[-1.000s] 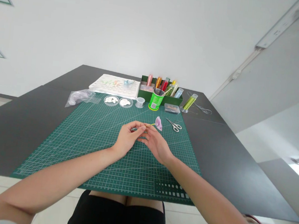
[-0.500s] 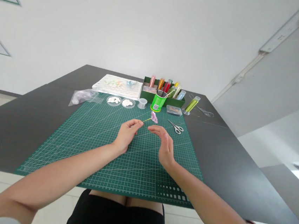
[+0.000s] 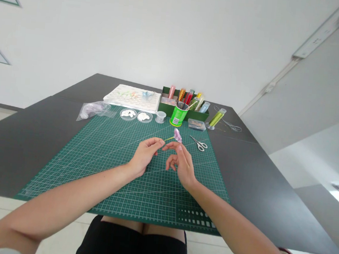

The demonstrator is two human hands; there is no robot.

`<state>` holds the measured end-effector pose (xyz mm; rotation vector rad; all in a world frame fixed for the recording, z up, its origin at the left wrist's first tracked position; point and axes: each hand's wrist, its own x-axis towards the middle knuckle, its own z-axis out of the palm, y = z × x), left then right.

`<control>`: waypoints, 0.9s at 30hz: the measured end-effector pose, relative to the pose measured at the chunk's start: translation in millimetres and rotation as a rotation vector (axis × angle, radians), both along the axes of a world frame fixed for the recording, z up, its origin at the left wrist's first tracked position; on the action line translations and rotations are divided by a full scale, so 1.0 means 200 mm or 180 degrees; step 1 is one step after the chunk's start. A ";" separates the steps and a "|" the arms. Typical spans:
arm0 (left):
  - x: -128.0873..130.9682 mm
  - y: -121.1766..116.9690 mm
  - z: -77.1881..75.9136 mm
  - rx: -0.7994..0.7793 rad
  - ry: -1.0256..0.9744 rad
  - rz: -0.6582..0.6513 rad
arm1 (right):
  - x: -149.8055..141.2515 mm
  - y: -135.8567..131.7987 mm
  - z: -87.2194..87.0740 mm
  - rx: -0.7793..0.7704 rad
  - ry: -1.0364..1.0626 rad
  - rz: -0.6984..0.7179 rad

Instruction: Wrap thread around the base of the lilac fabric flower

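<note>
My left hand (image 3: 146, 153) pinches the lower end of a thin yellow-green stem between thumb and fingertips. At the stem's far end is a small lilac flower (image 3: 178, 135), pointing right and away from me. My right hand (image 3: 183, 162) is just below and to the right of the stem, its index finger stretched toward it and its other fingers loosely bent and apart. I see nothing between those fingers; a fine thread there would be too small to make out. Both hands are above a green cutting mat (image 3: 119, 150).
White-handled scissors (image 3: 199, 144) lie to the right. Behind are a green can (image 3: 178, 116) of tools, a dark green box (image 3: 199, 116) of thread spools, a yellow-green spool (image 3: 217, 119), small dishes (image 3: 128, 114) of white pieces, a plastic bag (image 3: 93, 110) and a white tray (image 3: 116, 97).
The right hand moved away from the stem to the right, then came back toward it with its fingers bending. The left hand kept its pinch while the flower shifted slightly.
</note>
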<state>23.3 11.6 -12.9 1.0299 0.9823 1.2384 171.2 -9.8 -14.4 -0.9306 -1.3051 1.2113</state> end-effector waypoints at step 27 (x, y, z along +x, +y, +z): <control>0.01 -0.02 0.02 -0.0165 -0.0169 -0.0689 | 0.03 0.03 0.06 -0.0654 0.0369 -0.0479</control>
